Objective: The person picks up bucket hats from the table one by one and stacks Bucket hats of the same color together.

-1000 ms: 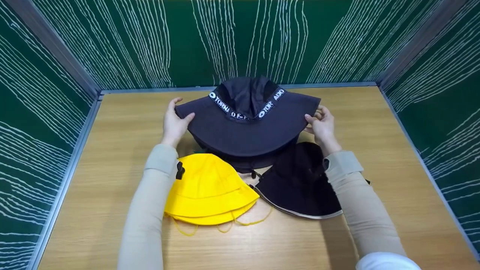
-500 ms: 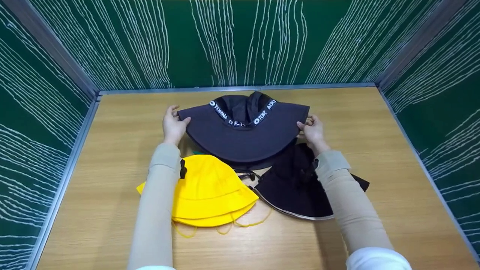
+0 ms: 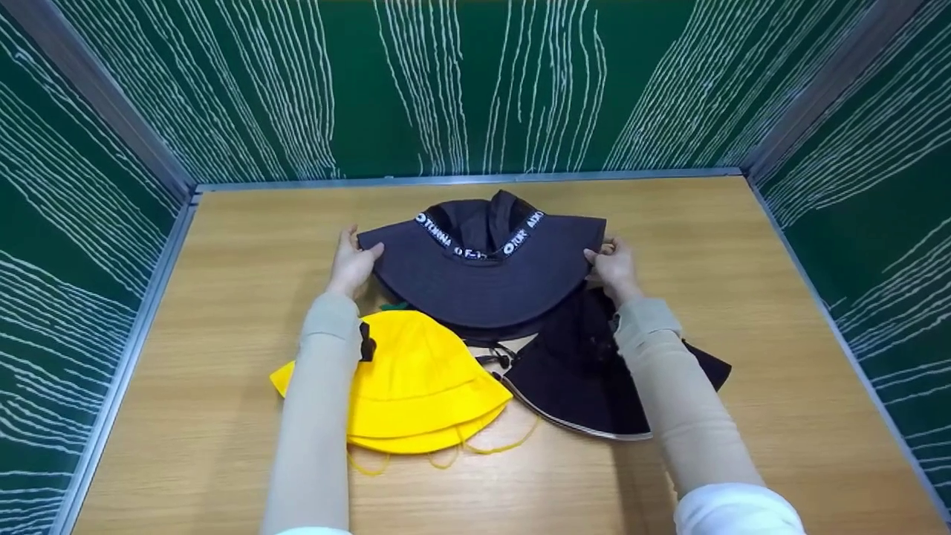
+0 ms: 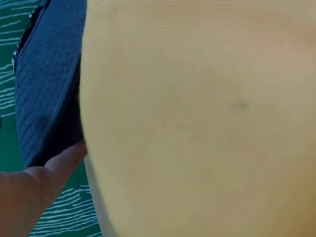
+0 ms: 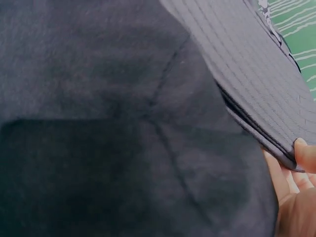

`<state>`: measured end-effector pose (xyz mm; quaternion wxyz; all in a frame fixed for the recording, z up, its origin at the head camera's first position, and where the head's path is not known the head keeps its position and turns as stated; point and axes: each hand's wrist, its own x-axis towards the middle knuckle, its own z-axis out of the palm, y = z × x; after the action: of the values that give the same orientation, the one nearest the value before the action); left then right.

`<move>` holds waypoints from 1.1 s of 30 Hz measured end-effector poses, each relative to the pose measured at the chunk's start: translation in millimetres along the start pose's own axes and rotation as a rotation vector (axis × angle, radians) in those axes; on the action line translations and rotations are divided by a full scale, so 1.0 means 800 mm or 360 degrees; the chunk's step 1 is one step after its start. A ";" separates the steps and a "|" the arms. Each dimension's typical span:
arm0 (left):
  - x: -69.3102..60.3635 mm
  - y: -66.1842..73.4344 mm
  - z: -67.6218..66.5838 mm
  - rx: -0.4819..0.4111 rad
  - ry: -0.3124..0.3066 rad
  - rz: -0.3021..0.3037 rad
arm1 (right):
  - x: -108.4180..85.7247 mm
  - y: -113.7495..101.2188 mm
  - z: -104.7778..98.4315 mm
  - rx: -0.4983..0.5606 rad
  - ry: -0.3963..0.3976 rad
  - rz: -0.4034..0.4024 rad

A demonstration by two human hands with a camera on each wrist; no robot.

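A dark grey wide-brimmed hat (image 3: 483, 290) with white lettering along its inner band is at the back middle of the table, its brim folded. My left hand (image 3: 352, 261) pinches the brim's left corner, thumb on top. On the opposite corner my right hand (image 3: 615, 269) grips the brim between thumb and fingers, as the right wrist view also shows. In front of it, a yellow bucket hat (image 3: 416, 379) lies at the left, partly behind my left sleeve. A black hat (image 3: 576, 379) with a pale edge lies at the right, partly hidden by my right sleeve.
The wooden table (image 3: 186, 416) is walled at the back and sides by green panels (image 3: 371, 89) with white streaks. A metal strip (image 3: 297, 184) runs along its back edge. Yellow strings (image 3: 513, 444) trail from the yellow hat.
Both hands have lowered the dark grey hat and brought it nearer. The hands have drawn closer together. Both the yellow and the black hat stay almost where they were.
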<state>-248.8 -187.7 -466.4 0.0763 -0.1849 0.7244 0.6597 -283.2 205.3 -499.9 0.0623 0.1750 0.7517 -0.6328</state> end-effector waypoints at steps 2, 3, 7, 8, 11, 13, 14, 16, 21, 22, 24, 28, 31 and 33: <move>0.000 -0.002 0.002 0.0002 -0.0006 -0.0020 | 0.001 0.002 -0.001 -0.0045 0.0010 0.0028; -0.001 -0.003 0.003 0.0006 -0.0009 -0.0039 | 0.001 0.003 -0.001 -0.0063 0.0012 0.0038; -0.002 -0.010 0.004 0.0021 -0.0058 -0.0135 | 0.001 0.006 -0.001 -0.0140 0.0042 0.0064; -0.003 -0.011 0.005 0.0025 -0.0073 -0.0146 | 0.001 0.007 0.000 -0.0168 0.0055 0.0068; -0.002 -0.016 0.006 0.0049 -0.0129 -0.0138 | 0.001 0.011 0.000 -0.0255 0.0080 0.0087; -0.002 -0.020 0.008 0.0078 -0.0145 -0.0111 | 0.001 0.014 0.000 -0.0289 0.0074 0.0102; -0.002 -0.021 0.009 0.0095 -0.0149 -0.0103 | 0.002 0.015 0.000 -0.0314 0.0059 0.0107; -0.002 -0.024 0.011 0.0103 -0.0165 -0.0114 | 0.003 0.016 -0.001 -0.0361 0.0031 0.0115; -0.002 -0.030 0.015 0.0086 -0.0184 -0.0147 | 0.002 0.014 -0.001 -0.0530 0.0007 0.0091; -0.002 -0.030 0.015 0.0092 -0.0183 -0.0145 | 0.002 0.013 -0.001 -0.0569 0.0015 0.0072; -0.001 -0.032 0.016 0.0119 -0.0171 -0.0130 | 0.000 0.013 0.001 -0.0638 0.0022 0.0035; -0.001 -0.034 0.016 0.0161 -0.0165 -0.0146 | -0.001 0.014 0.004 -0.0863 0.0051 -0.0041; -0.001 -0.036 0.015 0.0166 -0.0162 -0.0159 | -0.002 0.015 0.006 -0.1043 0.0050 -0.0064; -0.001 -0.037 0.015 0.0142 -0.0171 -0.0182 | -0.002 0.015 0.007 -0.1124 0.0027 -0.0070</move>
<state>-238.7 -177.2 -494.6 0.1606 -0.1868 0.7362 0.6303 -278.3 201.4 -511.2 0.0990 0.1317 0.9282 -0.3336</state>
